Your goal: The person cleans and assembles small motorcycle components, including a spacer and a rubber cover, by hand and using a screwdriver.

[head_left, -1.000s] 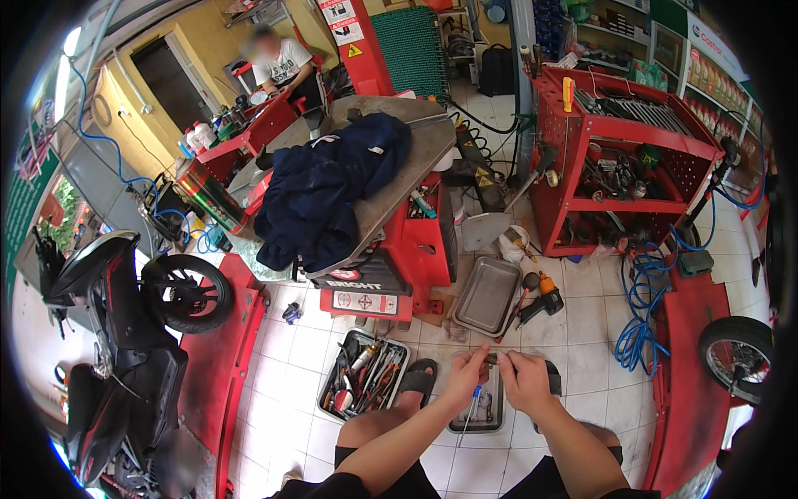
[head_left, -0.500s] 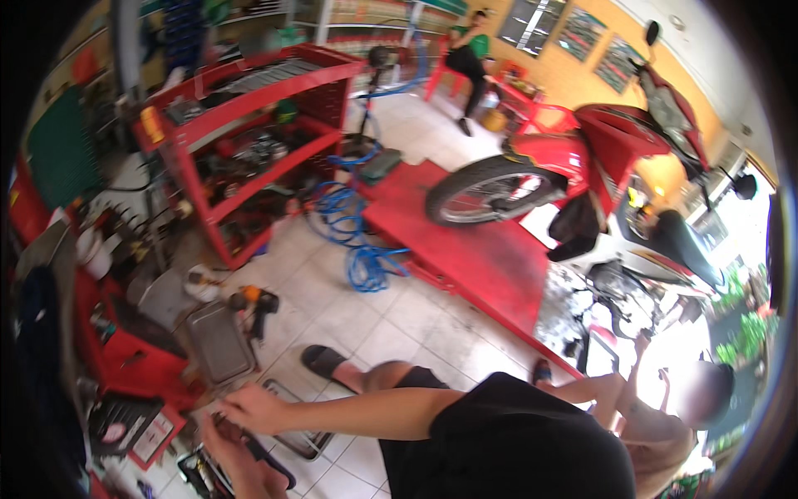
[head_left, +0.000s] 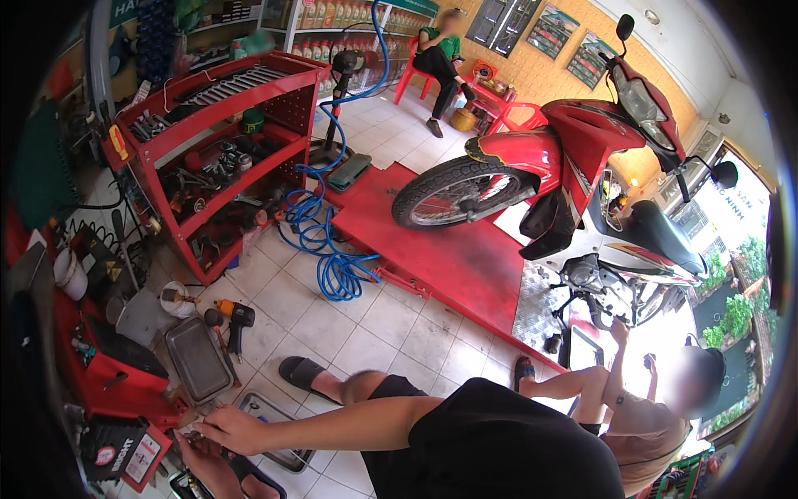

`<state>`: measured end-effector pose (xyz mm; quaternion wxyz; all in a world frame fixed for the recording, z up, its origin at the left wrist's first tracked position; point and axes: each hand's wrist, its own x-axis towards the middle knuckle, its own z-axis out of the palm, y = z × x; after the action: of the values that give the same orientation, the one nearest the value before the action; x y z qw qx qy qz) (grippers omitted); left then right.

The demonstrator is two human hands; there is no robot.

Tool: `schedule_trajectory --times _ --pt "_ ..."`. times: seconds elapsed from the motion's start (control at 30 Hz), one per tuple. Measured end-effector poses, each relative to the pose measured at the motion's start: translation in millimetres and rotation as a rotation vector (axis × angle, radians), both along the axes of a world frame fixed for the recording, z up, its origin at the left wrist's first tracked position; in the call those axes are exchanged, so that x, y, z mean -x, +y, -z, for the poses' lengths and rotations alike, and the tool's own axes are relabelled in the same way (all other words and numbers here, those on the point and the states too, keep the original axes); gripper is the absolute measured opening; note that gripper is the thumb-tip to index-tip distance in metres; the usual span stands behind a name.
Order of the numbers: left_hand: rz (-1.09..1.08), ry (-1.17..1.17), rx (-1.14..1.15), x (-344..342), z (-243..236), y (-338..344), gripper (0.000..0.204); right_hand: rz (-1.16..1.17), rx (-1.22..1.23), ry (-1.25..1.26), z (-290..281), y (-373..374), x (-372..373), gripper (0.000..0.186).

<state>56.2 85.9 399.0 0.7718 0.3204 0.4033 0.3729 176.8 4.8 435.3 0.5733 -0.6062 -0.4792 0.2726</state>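
Note:
Toward the lower left, my right hand (head_left: 229,428) reaches across with its fingers closed in a pinch. Close below it, my left hand (head_left: 199,461) is curled at the same spot, seen partly from the side. Between them is a small dark metallic part (head_left: 193,434), mostly covered by fingers; its kind cannot be made out. Beside my right hand, a metal tray (head_left: 303,460) lies on the tiles. Just left of my hands is a black and red printed box (head_left: 133,453). A black case (head_left: 184,486) with small items is partly hidden below my left hand.
An empty grey tray (head_left: 199,358) and an orange and black power tool (head_left: 237,320) lie on the floor. Beyond stand a red tool cart (head_left: 220,212), a coiled blue hose (head_left: 341,279) and a red motorbike (head_left: 573,166) on a red lift (head_left: 449,274). A co-worker (head_left: 657,424) sits low at right.
The view has swung slightly and grown sharper, so the surroundings sit further left. My hands stay together around the small part; its position between them looks much the same.

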Motion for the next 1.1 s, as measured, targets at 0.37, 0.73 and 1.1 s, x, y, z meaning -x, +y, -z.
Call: schedule_trajectory --times 0.37,0.73,1.1 --pt "0.284 -0.645 0.051 16 -7 26 0.079 -0.079 0.275 0.471 34 -6 44 0.059" --pt "0.376 -0.717 0.034 10 -4 18 0.081 -0.085 0.169 0.348 31 -18 35 0.052" --pt "0.206 -0.623 0.104 8 -29 8 0.064 0.023 0.228 0.144 56 -10 35 0.049"
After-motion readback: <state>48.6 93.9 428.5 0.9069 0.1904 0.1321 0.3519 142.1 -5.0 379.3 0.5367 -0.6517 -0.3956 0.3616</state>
